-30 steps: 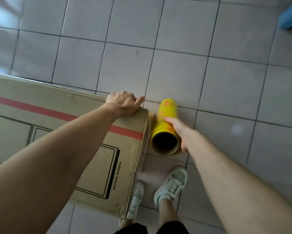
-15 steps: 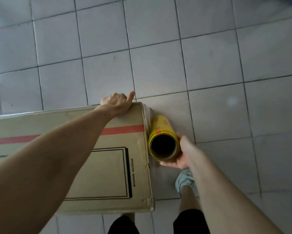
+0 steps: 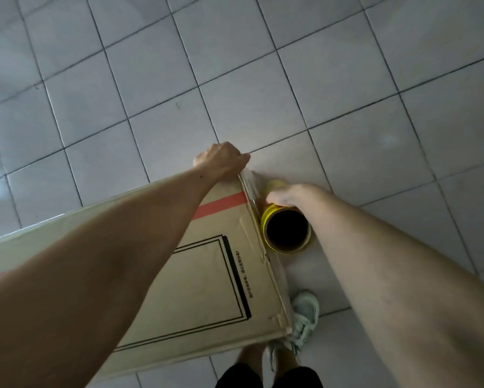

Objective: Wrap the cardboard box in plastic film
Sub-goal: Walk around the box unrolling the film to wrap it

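Left hand grips cardboard box corner; right hand holds film roll beside it.

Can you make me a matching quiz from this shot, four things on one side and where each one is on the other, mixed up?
Things:
1. left hand
2. right hand
3. roll
4. shoe

Places:
A. on the tiles by the box's near corner
B. on the box's far corner
C. upright against the box's end
D. on top of the roll

Pairs: 1-B, 2-D, 3-C, 4-A
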A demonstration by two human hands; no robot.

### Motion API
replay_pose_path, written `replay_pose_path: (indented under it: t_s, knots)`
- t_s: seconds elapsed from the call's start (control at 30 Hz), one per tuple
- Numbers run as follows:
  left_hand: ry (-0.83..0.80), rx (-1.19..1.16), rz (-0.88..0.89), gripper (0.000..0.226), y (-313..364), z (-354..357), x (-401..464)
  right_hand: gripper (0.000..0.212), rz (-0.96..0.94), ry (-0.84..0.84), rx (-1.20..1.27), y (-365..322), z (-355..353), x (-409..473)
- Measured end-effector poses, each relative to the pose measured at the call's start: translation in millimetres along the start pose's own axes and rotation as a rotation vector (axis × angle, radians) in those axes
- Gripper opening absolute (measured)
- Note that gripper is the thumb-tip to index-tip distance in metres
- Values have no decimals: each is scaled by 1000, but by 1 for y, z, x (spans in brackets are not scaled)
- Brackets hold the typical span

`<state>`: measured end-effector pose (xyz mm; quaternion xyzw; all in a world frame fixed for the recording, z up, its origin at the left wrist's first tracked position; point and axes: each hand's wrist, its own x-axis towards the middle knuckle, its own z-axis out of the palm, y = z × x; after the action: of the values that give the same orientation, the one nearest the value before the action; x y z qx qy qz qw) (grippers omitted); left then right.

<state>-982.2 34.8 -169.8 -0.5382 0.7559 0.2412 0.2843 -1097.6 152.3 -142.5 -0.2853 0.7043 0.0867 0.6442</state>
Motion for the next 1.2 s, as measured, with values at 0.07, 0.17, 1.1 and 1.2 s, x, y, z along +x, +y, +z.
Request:
replay_pose_path:
  t_s: [0.07, 0.17, 1.1, 1.2]
  knots:
    - [16, 7, -31, 46, 2, -1, 1, 38, 65, 12, 314, 27, 10, -19]
    - [45, -6, -80, 45, 5, -3, 2, 61, 341, -60, 1015, 83, 37, -51]
    - [-322, 1154, 240, 97, 63, 36, -36, 69, 410, 8, 1237, 178, 130, -72]
    - [-345, 1149, 184, 101, 65, 37, -35, 71, 493, -45, 1647, 211, 182, -91]
